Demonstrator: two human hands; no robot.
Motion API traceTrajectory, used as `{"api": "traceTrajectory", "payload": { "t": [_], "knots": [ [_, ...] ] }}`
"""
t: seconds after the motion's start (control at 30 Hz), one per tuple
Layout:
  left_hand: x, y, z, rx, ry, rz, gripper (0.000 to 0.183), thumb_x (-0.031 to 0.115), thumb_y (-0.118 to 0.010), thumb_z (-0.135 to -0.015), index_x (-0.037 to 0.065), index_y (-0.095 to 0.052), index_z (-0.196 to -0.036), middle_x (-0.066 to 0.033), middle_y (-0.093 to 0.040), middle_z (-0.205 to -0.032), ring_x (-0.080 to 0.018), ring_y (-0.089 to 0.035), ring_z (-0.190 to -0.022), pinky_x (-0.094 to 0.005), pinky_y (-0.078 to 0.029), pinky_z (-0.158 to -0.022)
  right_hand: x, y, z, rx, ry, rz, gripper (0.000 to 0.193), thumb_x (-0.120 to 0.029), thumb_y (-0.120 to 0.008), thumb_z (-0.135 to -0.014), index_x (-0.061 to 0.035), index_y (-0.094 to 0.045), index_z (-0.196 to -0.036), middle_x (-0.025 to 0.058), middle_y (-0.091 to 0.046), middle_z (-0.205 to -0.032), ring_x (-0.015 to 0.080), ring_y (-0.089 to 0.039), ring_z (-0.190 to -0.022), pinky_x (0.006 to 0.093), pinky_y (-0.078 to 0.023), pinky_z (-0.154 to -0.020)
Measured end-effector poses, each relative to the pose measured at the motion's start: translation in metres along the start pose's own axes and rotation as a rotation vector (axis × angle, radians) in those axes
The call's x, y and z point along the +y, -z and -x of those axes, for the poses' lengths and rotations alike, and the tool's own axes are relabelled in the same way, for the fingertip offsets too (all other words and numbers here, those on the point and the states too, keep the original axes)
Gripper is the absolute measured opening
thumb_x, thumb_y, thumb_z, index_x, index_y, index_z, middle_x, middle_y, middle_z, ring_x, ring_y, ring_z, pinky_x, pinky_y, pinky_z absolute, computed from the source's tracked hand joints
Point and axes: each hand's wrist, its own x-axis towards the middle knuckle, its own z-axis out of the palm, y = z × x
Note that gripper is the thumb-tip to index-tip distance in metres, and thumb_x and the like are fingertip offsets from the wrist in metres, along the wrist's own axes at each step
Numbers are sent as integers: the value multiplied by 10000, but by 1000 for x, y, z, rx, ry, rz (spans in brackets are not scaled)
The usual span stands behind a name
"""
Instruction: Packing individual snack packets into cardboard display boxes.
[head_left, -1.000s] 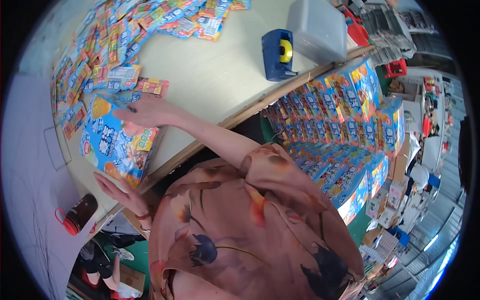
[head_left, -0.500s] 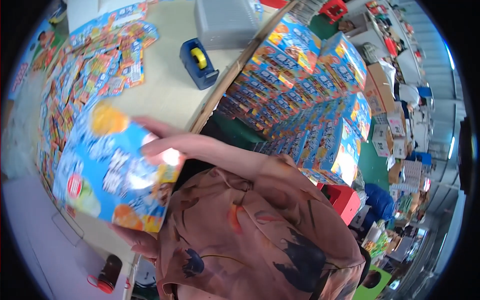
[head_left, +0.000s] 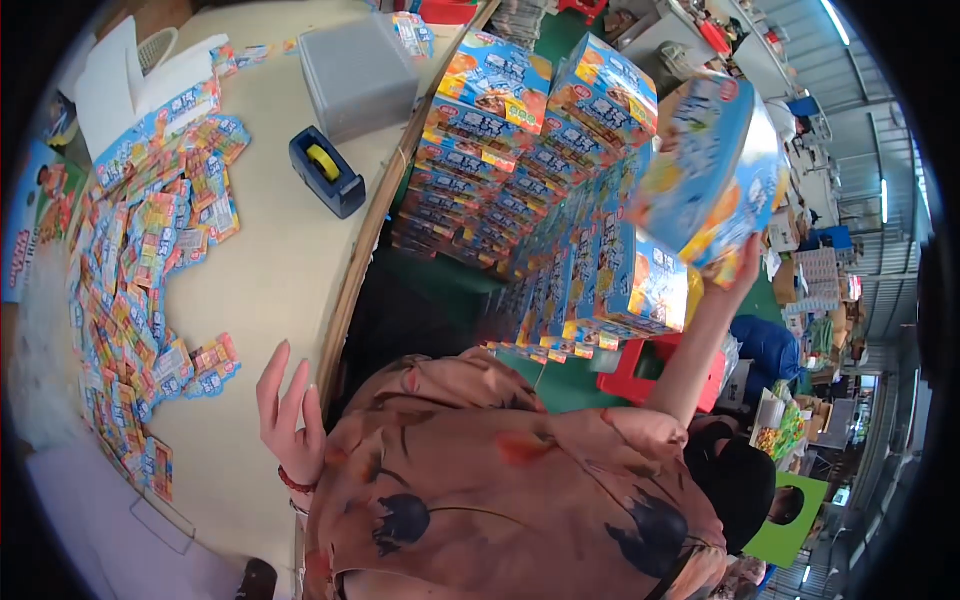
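The right grip [head_left: 742, 268] is closed on the lower end of a blue box [head_left: 722, 165] printed with fruit, pinching it at the corner nearest the forearm; some of the fingers are hidden by the box. From there the box reaches up and away beyond the grip, tilted and somewhat blurred, at the end of the outstretched right arm. It is well apart from the worktop [head_left: 270, 275] and just beside stacked boxes [head_left: 600, 95] of the same print; whether it touches them I cannot tell. Below the stacks, near the right forearm, is a red plastic stool [head_left: 618, 382].

The left grip [head_left: 293, 425] has nothing in it, its fingers spread and pointing up, near the wooden edge of the worktop; a red bracelet [head_left: 292, 484] circles the wrist. Farther out, colourful sachets [head_left: 130, 300] lie in a loose heap along the worktop's far left side. Between the heap and the stacks stand a navy tape dispenser [head_left: 335, 185] with a yellow roll and a translucent plastic container [head_left: 360, 80].
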Motion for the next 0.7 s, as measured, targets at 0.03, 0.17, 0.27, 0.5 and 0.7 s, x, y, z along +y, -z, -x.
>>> {"api": "traceTrajectory", "payload": {
  "t": [0.03,0.17,0.27,0.5,0.7],
  "knots": [
    [-2,-1,2,-5,18,-9,314,-38,-550,-874,-15,-614,-1181,-197,-537,-1301,-351,-535,-1160,-403,-435,-963,-15,29,-22,-112,-100,-118,476,-376,-468,-965,-76,-492,-1334,116,-583,-1283,289,-595,-1126,466,-465,-974],
    [-4,-3,8,17,119,-60,285,-36,-554,-877,-10,-638,-1148,-176,-543,-1295,-331,-536,-1164,-394,-437,-964,-27,45,-82,72,-184,7,319,-274,-562,-932,-64,-602,-1168,116,-666,-1118,261,-653,-992,442,-532,-859],
    [-10,-9,5,12,146,-59,285,-32,-555,-881,4,-642,-1150,-164,-547,-1293,-326,-534,-1165,-389,-436,-965,-17,105,-137,-11,-340,46,297,-251,-590,-920,-55,-618,-1142,123,-666,-1129,272,-647,-1013,439,-528,-870],
    [-8,-15,-4,-43,126,-104,297,-32,-558,-883,23,-640,-1163,-143,-538,-1310,-313,-532,-1167,-385,-432,-969,28,119,-174,59,-425,46,325,-292,-554,-941,-48,-615,-1146,111,-665,-1138,262,-646,-1011,450,-518,-879],
    [-9,-25,-2,-47,167,-108,305,-33,-559,-883,31,-637,-1171,-144,-524,-1327,-314,-520,-1183,-384,-431,-970,37,105,-168,2,-596,133,343,-349,-581,-924,-92,-616,-1149,86,-674,-1112,247,-659,-959,440,-522,-852]
  ]
}}
